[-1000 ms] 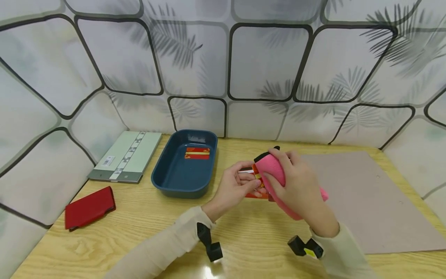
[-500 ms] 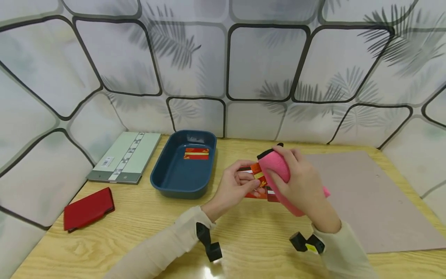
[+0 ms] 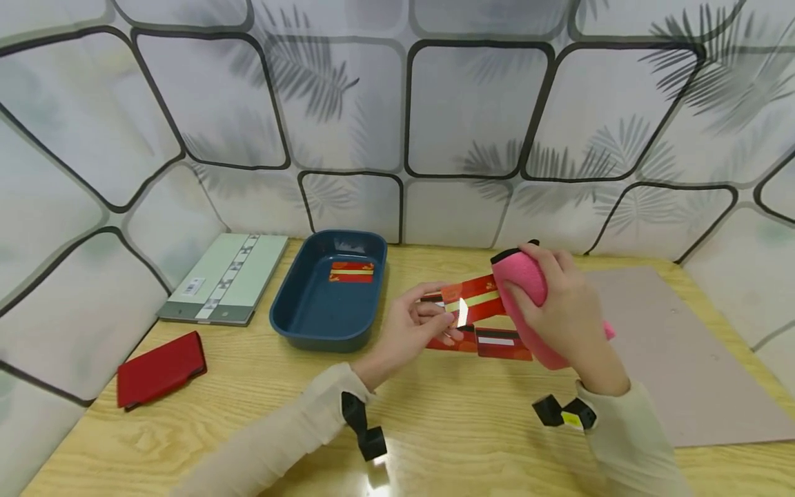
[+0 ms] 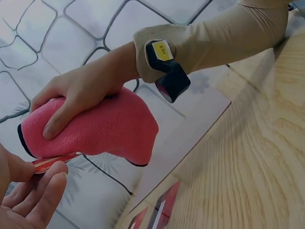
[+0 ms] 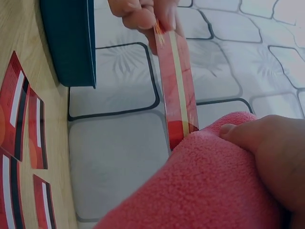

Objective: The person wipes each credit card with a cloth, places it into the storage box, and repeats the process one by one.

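Q. What differs from the earlier head frame?
A. The right hand (image 3: 565, 304) and pink cloth (image 3: 524, 272) lie farther right, baring more of the held card (image 3: 481, 298).

Q. Head view: surface and room?
A. A light wood-grain table (image 3: 435, 428), bounded by a pale wall covering (image 3: 472, 110) with dark-outlined panels and leaf prints. It bears a flat red case (image 3: 161, 369), a pale green folder (image 3: 223, 276), a blue tray (image 3: 317, 307) containing a tray card (image 3: 351, 272), a greyish-pink board (image 3: 683, 352) and, near the hands, other red cards (image 3: 504, 344).

Q. And the grip?
A. The left hand (image 3: 400, 338) pinches the held card's left end above the table. The right clasps the cloth, which touches the card's right end.

Q. Left wrist view?
A. The held card, nearly edge-on, sits between thumb and fingers; the right thumb presses the cloth's side.

Q. Right wrist view?
A. The held card spans from left fingertips to cloth. Four cards lie on the table, near the tray.
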`<state>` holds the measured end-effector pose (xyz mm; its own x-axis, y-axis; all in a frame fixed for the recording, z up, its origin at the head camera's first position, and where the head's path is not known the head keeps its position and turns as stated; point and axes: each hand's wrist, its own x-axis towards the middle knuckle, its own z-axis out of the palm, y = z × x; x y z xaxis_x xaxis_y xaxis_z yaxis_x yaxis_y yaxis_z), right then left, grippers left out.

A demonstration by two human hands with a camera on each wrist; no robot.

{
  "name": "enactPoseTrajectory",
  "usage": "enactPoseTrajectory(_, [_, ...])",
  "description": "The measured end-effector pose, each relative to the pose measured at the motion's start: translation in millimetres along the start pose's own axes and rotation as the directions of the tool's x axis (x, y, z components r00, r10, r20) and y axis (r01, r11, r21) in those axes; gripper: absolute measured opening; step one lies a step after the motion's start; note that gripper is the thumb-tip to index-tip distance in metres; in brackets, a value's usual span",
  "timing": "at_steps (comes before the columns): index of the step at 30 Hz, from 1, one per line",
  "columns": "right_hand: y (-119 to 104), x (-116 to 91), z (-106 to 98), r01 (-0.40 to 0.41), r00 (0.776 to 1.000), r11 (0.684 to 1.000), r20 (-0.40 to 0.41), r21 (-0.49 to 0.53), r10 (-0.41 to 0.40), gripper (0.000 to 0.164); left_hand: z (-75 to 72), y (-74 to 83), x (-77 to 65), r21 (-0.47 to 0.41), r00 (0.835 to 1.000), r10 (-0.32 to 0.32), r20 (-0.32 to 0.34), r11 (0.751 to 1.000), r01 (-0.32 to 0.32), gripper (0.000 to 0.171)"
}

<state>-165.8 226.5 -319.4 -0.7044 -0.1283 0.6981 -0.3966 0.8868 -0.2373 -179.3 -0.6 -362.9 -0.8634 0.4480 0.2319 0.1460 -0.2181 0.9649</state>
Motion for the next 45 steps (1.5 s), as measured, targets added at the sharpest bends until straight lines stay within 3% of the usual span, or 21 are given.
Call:
enactPoseTrajectory(4, [4, 1, -1, -0.01, 1.0, 1.0, -0.006, -0.01, 0.009, 0.054, -7.9, 2.9, -1.6, 0.056, 0.999, -0.02, -0.045, 0.998, 0.022, 0.047])
enactPoseTrajectory(14, [6, 2, -1, 0.006, 1.0, 1.0, -0.019, 0.007, -0.006, 0.052, -30.1, 27.3, 10.1, 0.18, 0.975, -0.148, -0.166, 0.968, 0.177, 0.047])
enactPoseTrajectory(18, [7, 1, -1, 0.03, 0.999, 0.999, -0.029, 0.025, -0.029, 0.052, -48.2, 33.0, 15.9, 0.196, 0.967, -0.178, -0.184, 0.957, 0.214, 0.048])
enactPoseTrajectory(26, [7, 1, -1, 0.049, 0.998, 0.998, -0.029, 0.031, -0.049, 0.053, -96.0, 48.4, 21.6, 0.238, 0.96, -0.142, -0.241, 0.95, 0.2, 0.043])
enactPoseTrajectory(31, [4, 1, 0, 0.037, 0.999, 0.999, -0.018, 0.034, -0.036, 0.052, -127.4, 55.2, 22.3, 0.288, 0.936, -0.182, -0.301, 0.918, 0.271, 0.041])
enactPoseTrajectory(35, [4, 0, 1, 0.035, 0.999, 0.999, -0.005, 0.034, -0.035, 0.052, -147.1, 50.5, 23.4, 0.32, 0.908, -0.231, -0.35, 0.882, 0.347, 0.043])
enactPoseTrajectory(40, [4, -1, 2, 0.048, 0.999, 0.998, 0.013, 0.031, -0.048, 0.053, -160.3, 35.7, 26.7, 0.299, 0.864, -0.282, -0.417, 0.856, 0.423, 0.046])
enactPoseTrajectory(45, [3, -2, 3, 0.057, 0.998, 0.998, 0.014, 0.04, -0.058, 0.055, -165.5, 24.2, 28.7, 0.29, 0.85, -0.28, -0.446, 0.853, 0.433, 0.05])
